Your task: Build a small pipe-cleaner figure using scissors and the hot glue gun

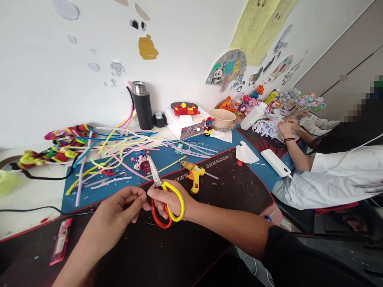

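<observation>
My right hand (173,197) is closed around a pair of scissors (154,173) with one yellow and one red handle loop; the blades point up and away. My left hand (125,205) is beside it with thumb and fingers pinched together. Whatever lies in that pinch is too small or hidden to name. Just beyond the blades lies a small pipe-cleaner figure (143,162) in dark red and white. To the right of the hands rests a yellow hot glue gun (196,177) on the black mat (236,191).
Many coloured pipe cleaners (119,139) spread across the back left. A dark thermos (141,105) stands by the wall. A pink packet (61,241) lies at front left. On the right, a co-worker's hands (287,129) are near paper strips, beside a white power bank (275,162).
</observation>
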The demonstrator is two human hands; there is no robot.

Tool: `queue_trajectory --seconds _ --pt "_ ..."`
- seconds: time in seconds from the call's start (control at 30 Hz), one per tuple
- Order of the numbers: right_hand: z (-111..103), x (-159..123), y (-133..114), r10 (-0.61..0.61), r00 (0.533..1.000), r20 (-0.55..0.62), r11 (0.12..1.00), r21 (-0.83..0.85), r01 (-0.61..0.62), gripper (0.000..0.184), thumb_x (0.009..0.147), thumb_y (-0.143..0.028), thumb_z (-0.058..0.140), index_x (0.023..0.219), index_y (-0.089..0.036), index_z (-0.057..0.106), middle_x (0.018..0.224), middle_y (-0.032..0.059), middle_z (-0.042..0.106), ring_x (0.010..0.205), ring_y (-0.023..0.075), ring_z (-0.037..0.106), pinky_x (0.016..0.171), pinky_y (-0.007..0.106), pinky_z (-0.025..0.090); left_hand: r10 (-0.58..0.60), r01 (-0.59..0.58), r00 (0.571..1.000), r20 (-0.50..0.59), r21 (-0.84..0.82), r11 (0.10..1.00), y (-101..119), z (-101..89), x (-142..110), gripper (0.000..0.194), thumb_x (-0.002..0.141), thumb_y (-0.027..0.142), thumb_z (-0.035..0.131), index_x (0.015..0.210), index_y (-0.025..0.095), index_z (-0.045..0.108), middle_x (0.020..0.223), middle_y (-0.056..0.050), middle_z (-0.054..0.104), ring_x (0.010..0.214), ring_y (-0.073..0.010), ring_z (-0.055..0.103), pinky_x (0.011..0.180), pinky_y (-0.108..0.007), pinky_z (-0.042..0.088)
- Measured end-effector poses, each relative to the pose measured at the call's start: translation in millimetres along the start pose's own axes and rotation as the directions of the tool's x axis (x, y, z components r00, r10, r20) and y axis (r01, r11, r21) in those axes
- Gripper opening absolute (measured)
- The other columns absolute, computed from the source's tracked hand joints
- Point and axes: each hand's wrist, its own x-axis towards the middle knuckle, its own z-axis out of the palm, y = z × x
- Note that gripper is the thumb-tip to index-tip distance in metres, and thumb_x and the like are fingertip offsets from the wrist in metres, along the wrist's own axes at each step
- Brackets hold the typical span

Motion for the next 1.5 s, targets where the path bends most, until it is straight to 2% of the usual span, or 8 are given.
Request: queue_trajectory --seconds 0.13,0.27,0.47,0.73,1.0,1.13,1.33,1.5 --pt "0.6 -0.8 -0.7 -0.006 1.0 -0.009 1.0 0.001 0.006 0.055 0.081 -0.07 0.086 0.086 -0.022 0.059 0.049 -0.0099 0.054 0.033 0.0103 0.047 0.034 0.023 0.034 -0.017 0.017 0.999 -0.029 -0.009 1.0 -0.6 -1.5 0.3 0.063 0.082 0.085 0.07 0.098 0.024 0.067 0.075 -0.003 0.077 0.056 -0.0156 0.052 0.053 -0.028 0.04" --pt "-0.2 -1.7 -3.6 -0.012 0.999 -0.031 1.0 0.009 0.012 0.05 0.084 -0.067 0.083 0.089 -0.021 0.063 0.05 -0.0098 0.054 0.033 0.0101 0.046 0.034 0.022 0.033 -0.052 0.047 0.995 -0.087 -0.06 0.997 9.8 -1.6 -1.5 0.069 0.072 0.088 0.076 0.096 0.024 0.068 0.076 -0.005 0.08 0.054 -0.0155 0.053 0.05 -0.028 0.04" --pt "-1.5 -2.2 -1.6 -0.004 1.0 -0.006 1.0 0.021 0.004 0.053 0.083 -0.068 0.085 0.086 -0.021 0.06 0.05 -0.0097 0.054 0.034 0.01 0.047 0.035 0.022 0.033 -0.086 0.077 0.993 -0.083 -0.109 0.991 24.4 2.7 -3.1 0.074 0.062 0.09 0.08 0.092 0.023 0.069 0.07 -0.004 0.078 0.051 -0.0146 0.051 0.048 -0.027 0.04" --pt "-0.1 0.4 4.7 0.002 1.0 0.01 0.999 0.048 -0.002 0.054 0.082 -0.067 0.087 0.08 -0.021 0.058 0.051 -0.0093 0.054 0.033 0.0103 0.047 0.034 0.023 0.035 -0.055 0.049 0.997 -0.059 -0.107 0.993 22.2 3.4 -1.0 0.067 0.07 0.086 0.079 0.09 0.023 0.07 0.071 -0.004 0.078 0.051 -0.0144 0.052 0.048 -0.027 0.039" --pt "0.7 -3.0 -1.2 0.001 1.0 -0.011 0.999 0.049 -0.001 0.054 0.083 -0.067 0.086 0.081 -0.021 0.059 0.051 -0.009 0.054 0.034 0.0096 0.047 0.034 0.022 0.032 -0.077 0.07 0.995 -0.066 -0.105 0.992 21.8 1.9 -1.4 0.071 0.066 0.089 0.079 0.09 0.022 0.07 0.071 -0.005 0.077 0.051 -0.0147 0.051 0.048 -0.027 0.039" --pt "-1.2 -1.8 1.4 -0.014 1.0 0.015 0.999 0.038 0.014 0.055 0.083 -0.067 0.087 0.079 -0.021 0.058 0.051 -0.0091 0.054 0.034 0.0099 0.048 0.034 0.022 0.036 -0.088 0.08 0.994 -0.06 -0.121 0.989 19.1 1.6 -0.8 0.072 0.067 0.088 0.08 0.093 0.022 0.069 0.072 -0.004 0.077 0.052 -0.0142 0.051 0.048 -0.027 0.038" --pt "-2.4 0.8 6.3 -0.013 1.0 0.022 0.999 0.033 0.012 0.051 0.084 -0.064 0.087 0.095 -0.021 0.061 0.051 -0.0105 0.056 0.033 0.0113 0.048 0.034 0.022 0.036 -0.088 0.082 0.995 -0.04 -0.121 0.989 17.6 2.6 0.0 0.071 0.068 0.088 0.08 0.093 0.022 0.067 0.071 -0.004 0.077 0.051 -0.0138 0.05 0.048 -0.026 0.035" --pt "0.1 -1.2 0.7 -0.009 1.0 -0.011 0.999 -0.041 0.008 0.048 0.085 -0.062 0.085 0.094 -0.022 0.06 0.051 -0.0111 0.055 0.034 0.0106 0.048 0.037 0.022 0.037 -0.073 0.071 0.997 -0.016 -0.101 0.992 14.2 2.1 0.0 0.068 0.072 0.087 0.078 0.093 0.023 0.067 0.07 -0.004 0.075 0.052 -0.0145 0.049 0.049 -0.027 0.036"
